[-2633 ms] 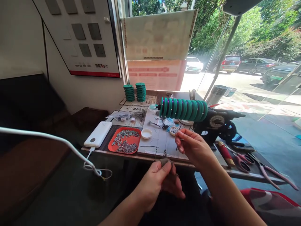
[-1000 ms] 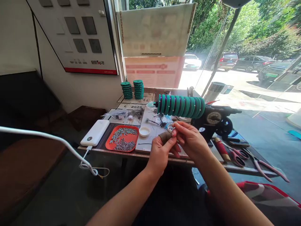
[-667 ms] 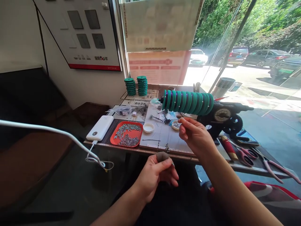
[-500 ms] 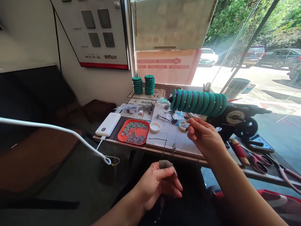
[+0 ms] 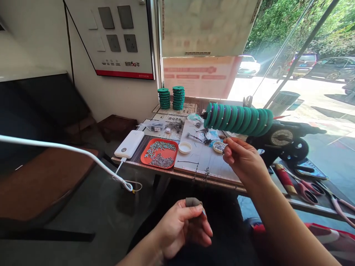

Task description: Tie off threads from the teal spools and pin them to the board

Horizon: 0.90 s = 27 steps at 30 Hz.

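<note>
My right hand hovers over the table beside a small round dish of beads, thumb and forefinger pinched on something too small to name. My left hand is low, below the table edge over my lap, fingers curled with a grey cot on the forefinger tip, pinching something thin I cannot make out. A row of green discs sits on a spindle of a black hand-crank machine just behind my right hand.
On the table: a red tray of small metal parts, a white cap, a white power bank, two stacks of green discs, pliers and scissors at the right. A white cable crosses the left.
The hands met over the table a second ago, then parted. My left hand dropped toward my lap; my right stayed by the bead dish. The view shifted left.
</note>
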Motion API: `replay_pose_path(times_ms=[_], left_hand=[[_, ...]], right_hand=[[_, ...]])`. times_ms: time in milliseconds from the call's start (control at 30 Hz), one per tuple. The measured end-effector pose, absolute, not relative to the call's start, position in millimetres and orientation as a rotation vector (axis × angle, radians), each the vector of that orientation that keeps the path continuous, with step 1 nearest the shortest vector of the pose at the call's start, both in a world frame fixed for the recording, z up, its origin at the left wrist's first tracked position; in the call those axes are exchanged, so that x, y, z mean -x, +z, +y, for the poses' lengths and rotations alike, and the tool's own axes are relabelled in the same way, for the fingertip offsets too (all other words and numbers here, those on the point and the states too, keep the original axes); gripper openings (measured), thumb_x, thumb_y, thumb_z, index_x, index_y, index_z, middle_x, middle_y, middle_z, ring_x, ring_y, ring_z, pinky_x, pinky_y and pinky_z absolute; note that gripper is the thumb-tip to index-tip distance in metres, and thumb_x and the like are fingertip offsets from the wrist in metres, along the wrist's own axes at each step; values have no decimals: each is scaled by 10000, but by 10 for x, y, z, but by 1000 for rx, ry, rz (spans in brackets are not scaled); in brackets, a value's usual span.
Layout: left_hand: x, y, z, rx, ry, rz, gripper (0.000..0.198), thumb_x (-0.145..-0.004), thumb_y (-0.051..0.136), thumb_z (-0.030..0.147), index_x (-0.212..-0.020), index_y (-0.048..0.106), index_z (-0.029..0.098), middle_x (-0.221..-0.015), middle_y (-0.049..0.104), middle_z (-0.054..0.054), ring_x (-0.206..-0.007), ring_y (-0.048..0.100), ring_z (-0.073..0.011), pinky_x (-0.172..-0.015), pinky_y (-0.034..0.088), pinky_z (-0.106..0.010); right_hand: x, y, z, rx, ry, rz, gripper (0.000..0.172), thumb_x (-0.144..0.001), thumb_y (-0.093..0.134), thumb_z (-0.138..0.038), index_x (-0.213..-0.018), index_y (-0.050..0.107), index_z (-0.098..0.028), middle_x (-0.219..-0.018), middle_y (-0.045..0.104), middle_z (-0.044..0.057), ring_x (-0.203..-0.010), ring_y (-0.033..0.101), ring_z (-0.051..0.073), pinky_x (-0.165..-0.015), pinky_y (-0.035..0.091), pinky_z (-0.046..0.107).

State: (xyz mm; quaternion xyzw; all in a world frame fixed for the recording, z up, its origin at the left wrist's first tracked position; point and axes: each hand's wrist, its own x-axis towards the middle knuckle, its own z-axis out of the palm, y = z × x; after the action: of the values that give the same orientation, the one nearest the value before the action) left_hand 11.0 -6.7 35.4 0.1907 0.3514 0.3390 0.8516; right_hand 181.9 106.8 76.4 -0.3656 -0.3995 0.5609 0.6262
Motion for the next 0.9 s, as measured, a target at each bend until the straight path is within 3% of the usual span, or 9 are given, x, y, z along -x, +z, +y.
replay_pose_path(times_ms=[367, 900], left_hand=[[-71, 295, -144, -361, 740, 671, 207, -822, 502, 252, -689, 575, 111, -611, 677, -67, -514, 648, -147, -514, 494, -231], [-31, 282, -189, -376, 754, 689, 196, -783, 559, 270, -668, 574, 113, -601, 680, -73, -506, 645, -155, -505, 497, -236]], right_hand=[[-1866, 730, 1114, 809, 1317, -905, 138, -615, 718, -262, -660, 623, -173, -442, 489, -33, -370, 391, 57, -325, 271, 187], [-1814, 759, 1106, 786, 1309, -819, 114, -592, 716, -216, -624, 631, -148, -420, 496, -31, -369, 400, 43, -323, 273, 151]])
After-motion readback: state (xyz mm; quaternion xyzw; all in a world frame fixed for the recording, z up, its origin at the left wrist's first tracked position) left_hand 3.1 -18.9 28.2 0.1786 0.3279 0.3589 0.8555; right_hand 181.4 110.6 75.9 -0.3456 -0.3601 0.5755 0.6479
